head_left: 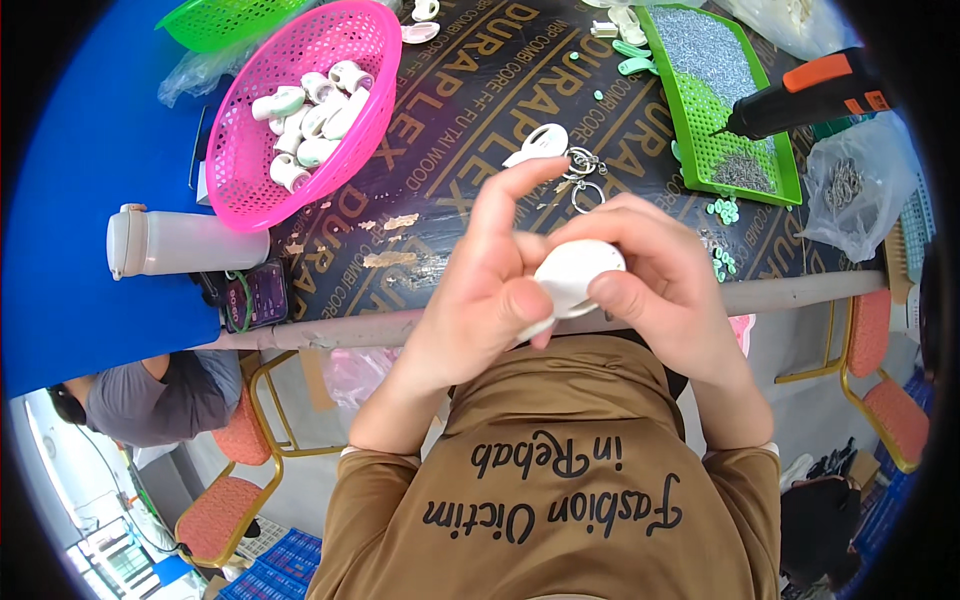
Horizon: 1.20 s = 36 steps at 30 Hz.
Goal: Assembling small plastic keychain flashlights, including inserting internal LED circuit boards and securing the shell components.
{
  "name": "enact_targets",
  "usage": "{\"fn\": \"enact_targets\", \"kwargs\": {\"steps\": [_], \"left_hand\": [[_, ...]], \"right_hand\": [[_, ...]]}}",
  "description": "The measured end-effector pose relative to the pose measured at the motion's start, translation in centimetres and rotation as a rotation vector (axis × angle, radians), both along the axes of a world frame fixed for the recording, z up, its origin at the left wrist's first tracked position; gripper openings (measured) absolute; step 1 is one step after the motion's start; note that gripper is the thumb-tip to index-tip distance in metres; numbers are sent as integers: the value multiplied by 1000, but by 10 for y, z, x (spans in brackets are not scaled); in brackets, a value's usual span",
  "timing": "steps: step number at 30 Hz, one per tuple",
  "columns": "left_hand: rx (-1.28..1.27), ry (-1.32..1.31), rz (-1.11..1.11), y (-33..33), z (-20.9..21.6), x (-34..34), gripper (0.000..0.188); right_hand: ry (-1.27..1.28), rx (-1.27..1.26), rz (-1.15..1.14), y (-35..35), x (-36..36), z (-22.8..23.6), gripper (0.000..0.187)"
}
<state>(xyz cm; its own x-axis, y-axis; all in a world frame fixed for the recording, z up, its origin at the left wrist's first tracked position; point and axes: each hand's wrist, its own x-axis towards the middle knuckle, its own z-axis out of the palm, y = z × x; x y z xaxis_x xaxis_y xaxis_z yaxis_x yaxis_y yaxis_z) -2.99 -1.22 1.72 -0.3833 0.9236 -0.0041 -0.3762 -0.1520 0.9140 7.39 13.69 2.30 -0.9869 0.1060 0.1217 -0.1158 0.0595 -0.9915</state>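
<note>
Dark board with big pale letters makes up the table (480, 110), and most of the picture is filled by it. At the far left, a pink basket (250, 170) full of small white plastic pieces is seen. At the far right, a green tray (790, 190) with tiny grey bits in it is laid, and a black and orange glue gun (810, 95) is rested over its edge. A white bottle (180, 243) is laid on its side near the left edge.

Close to the table's near edge, a small white plastic piece (572, 275) is held up between both hands. The left hand (480, 300) is curled around it, with the thumb pressed on its left side and the first finger stuck up straight. The right hand (665, 270) is closed on it from the other side, thumb under and fingers over the top.

The piece looks light, hard and smooth, so it could slip if squeezed badly. It is best pinched at its rounded edges. Just behind the hands, another white piece with metal key rings (582, 170) is laid on the table.
</note>
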Motion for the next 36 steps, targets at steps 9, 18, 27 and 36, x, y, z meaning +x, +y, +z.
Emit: {"fn": "enact_targets", "kwargs": {"steps": [9,18,27,36], "left_hand": [[-169,487,390,-8,-4,11,28],[108,1145,632,1,-16,8,25],[77,1006,565,6,-6,2,19],[103,1044,417,4,-6,-6,38]], "right_hand": [[85,-245,-182,-8,1,-15,28],[256,292,-263,-7,3,-13,31],[68,-102,-328,-11,1,-15,30],[-165,-351,-169,8,-3,-11,34]]}}
